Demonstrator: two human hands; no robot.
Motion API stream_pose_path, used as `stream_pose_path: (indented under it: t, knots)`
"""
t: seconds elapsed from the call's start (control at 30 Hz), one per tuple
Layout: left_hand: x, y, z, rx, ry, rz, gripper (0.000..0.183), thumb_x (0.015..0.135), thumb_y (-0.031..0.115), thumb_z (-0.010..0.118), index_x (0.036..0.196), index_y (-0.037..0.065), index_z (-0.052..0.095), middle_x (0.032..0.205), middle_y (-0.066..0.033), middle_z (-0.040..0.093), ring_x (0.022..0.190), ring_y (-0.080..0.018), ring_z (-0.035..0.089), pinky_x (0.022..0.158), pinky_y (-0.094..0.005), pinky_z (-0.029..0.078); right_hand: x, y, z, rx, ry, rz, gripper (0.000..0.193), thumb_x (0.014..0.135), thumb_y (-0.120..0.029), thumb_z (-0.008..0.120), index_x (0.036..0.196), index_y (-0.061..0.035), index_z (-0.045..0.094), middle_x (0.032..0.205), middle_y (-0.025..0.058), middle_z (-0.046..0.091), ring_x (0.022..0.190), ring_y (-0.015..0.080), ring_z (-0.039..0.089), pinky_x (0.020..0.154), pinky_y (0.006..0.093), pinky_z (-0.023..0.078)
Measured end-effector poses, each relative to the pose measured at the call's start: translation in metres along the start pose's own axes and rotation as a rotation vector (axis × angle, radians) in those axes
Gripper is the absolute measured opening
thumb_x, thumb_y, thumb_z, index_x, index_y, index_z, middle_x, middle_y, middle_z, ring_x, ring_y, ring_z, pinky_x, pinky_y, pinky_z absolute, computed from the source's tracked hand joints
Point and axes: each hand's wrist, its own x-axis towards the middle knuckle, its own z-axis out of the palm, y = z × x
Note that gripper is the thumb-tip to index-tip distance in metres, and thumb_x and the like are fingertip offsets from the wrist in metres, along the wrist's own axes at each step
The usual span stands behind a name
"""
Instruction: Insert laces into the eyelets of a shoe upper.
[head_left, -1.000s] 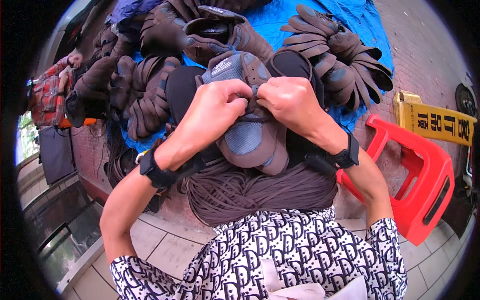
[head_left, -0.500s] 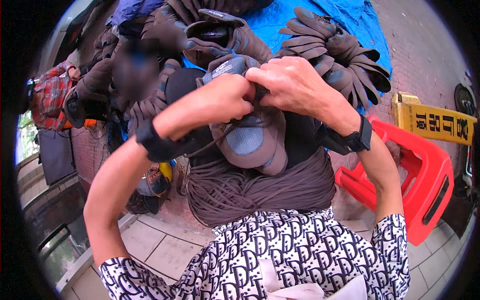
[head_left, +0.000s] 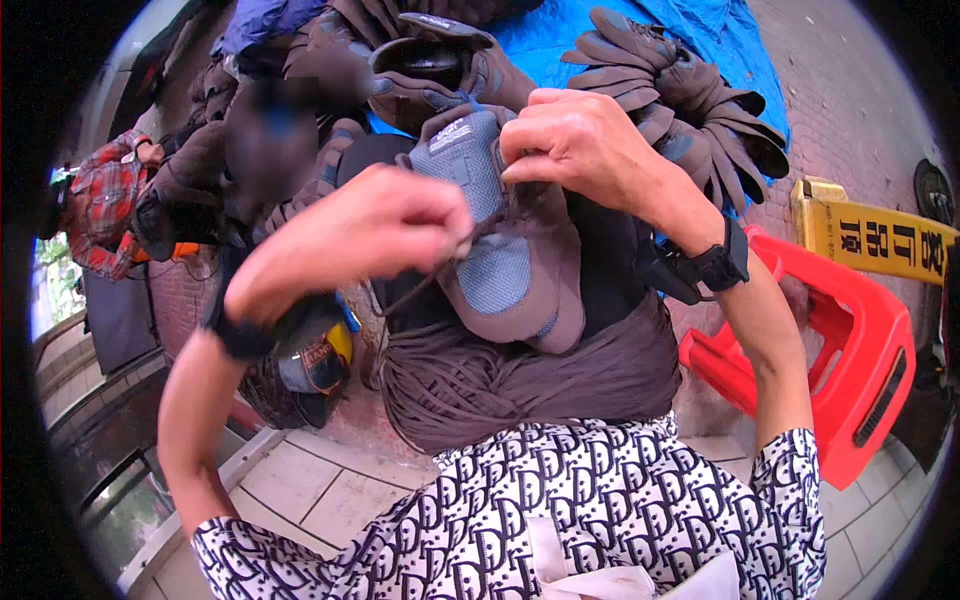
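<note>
Brown shoe upper with blue mesh panels (head_left: pixel 495 275) lies on the black-clad lap (head_left: pixel 606 285), toe toward torso. Likely light, floppy; hold by the firmer eyelet edge. Right hand (head_left: pixel 580 145): fingers closed there, contents hidden. Left hand (head_left: pixel 395 225): blurred, curled by thin dark lace (head_left: pixel 412 292); can't tell grip.

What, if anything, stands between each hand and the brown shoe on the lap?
Nothing visible does. The right hand covers part of the shoe's right side; the left hand, blurred, overlaps its left edge in the picture. A thin dark lace curves below the left hand, blocking neither.
</note>
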Motion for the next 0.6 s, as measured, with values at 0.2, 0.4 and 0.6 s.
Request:
stream_pose_path:
  t: [0.2, 0.4, 0.6]
  knots:
    - [-0.047, 0.004, 0.027, -0.211, 0.273, 0.322, 0.007, 0.076, 0.000, 0.056, 0.082, 0.000, 0.059, 0.063, 0.0011, 0.055, 0.054, -0.0045, 0.049, 0.050, -0.0180, 0.040, 0.039, -0.043, 0.023, 0.605, -0.073, -0.278, 0.024, 0.065, -0.015, 0.062, 0.088, -0.0095, 0.064, 0.083, 0.0095, 0.059, 0.076, 0.0267, 0.057, 0.065, 0.0355, 0.047]
    - [-0.041, -0.028, 0.038, -0.807, 0.444, 0.636, 0.012, 0.079, -0.005, 0.046, 0.089, -0.005, 0.052, 0.110, -0.0201, 0.048, 0.078, -0.0214, 0.061, 0.058, -0.0251, 0.051, 0.048, -0.033, 0.026, 0.994, -0.075, 0.087, 0.012, 0.068, -0.006, 0.065, 0.077, 0.0020, 0.066, 0.064, 0.0013, 0.060, 0.059, 0.0049, 0.051, 0.053, 0.0201, 0.041]
    - [-0.088, -0.076, 0.012, -1.898, 0.473, 1.314, 0.052, 0.068, -0.014, 0.047, 0.117, -0.005, 0.031, 0.102, -0.0112, 0.041, 0.095, -0.0202, 0.045, 0.080, -0.0317, 0.041, 0.000, 0.025, -0.070, 0.674, 0.267, 0.711, 0.019, 0.079, -0.008, 0.053, 0.093, -0.0022, 0.064, 0.059, -0.0030, 0.050, 0.046, 0.0023, 0.039, 0.042, 0.0157, 0.027]
